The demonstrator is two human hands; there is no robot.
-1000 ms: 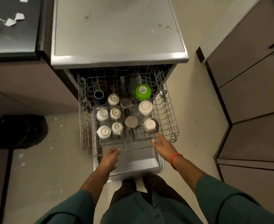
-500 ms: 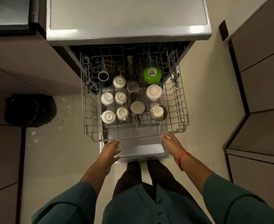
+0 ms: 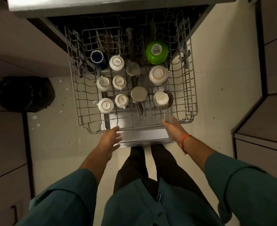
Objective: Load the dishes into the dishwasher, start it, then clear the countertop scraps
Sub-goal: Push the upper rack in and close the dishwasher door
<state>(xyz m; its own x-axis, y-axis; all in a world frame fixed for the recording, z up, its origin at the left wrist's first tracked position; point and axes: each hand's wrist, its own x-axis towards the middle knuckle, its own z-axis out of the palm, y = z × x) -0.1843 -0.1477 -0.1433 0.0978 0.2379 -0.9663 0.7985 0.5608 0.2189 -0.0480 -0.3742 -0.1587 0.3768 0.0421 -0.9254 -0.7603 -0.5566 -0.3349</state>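
Observation:
The wire dishwasher rack (image 3: 189, 88) is pulled out over the open door (image 3: 144, 136). It holds several upturned white cups (image 3: 105, 104), a dark blue mug (image 3: 96, 56), steel cups (image 3: 139, 94), a green bowl (image 3: 157, 52), a white bowl (image 3: 158, 75) and a patterned bowl (image 3: 162, 99). My left hand (image 3: 110, 138) reaches with straight fingers to the rack's front rim, its fingertips at the wire. My right hand (image 3: 174, 128) is spread open at the rim's right front, holding nothing.
A black rubbish bag (image 3: 26, 93) sits on the floor at the left, with small paper scraps (image 3: 35, 117) scattered near it. Cabinet fronts (image 3: 265, 111) stand close on the right. The counter edge (image 3: 101, 7) overhangs the dishwasher at the top.
The view has dropped and closed in, so the countertop has left the frame. Both hands stay at the rack's front rim, their fingers now stretched out straighter.

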